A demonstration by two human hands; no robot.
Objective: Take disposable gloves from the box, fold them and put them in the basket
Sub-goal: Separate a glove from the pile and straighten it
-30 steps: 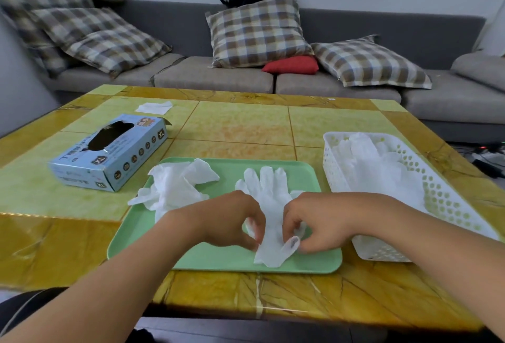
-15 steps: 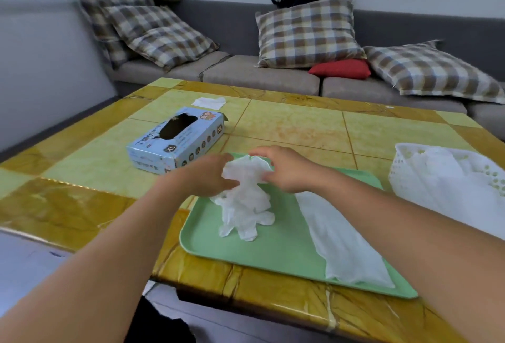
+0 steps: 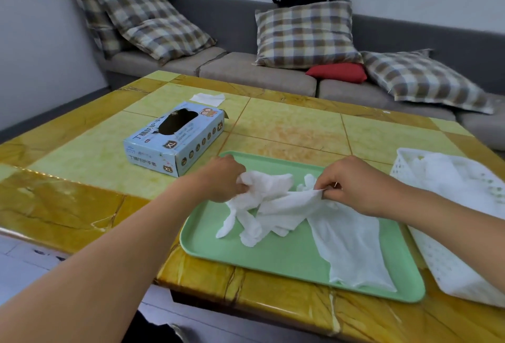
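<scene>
Both hands work over a green tray [image 3: 287,263] that lies on the near part of a yellow tiled worktop [image 3: 295,126]. The left hand [image 3: 222,181] is curled around one end of a crumpled white glove [image 3: 262,200], gripping it at the tray's far left corner. The right hand [image 3: 352,181] pinches the other end of the same glove between thumb and fingers, so the thin material stretches between the two hands, just above the tray. The glove's loose fingers hang down and rest on the tray towards the near left.

A second glove [image 3: 352,247] lies flat on the tray under the right wrist, reaching towards the near right corner.

The glove box [image 3: 175,137], pale blue with an oval opening on top and XL marks on its sides, stands on the worktop to the left of the tray, close to its far left corner. Beyond it lies a small white scrap [image 3: 207,98].

A white perforated basket [image 3: 448,222] sits just beside the tray's right edge, with white gloves [image 3: 451,175] heaped inside.

Behind the worktop is a grey sofa [image 3: 246,69] with checked cushions [image 3: 306,33] and one red cushion [image 3: 337,73].
</scene>
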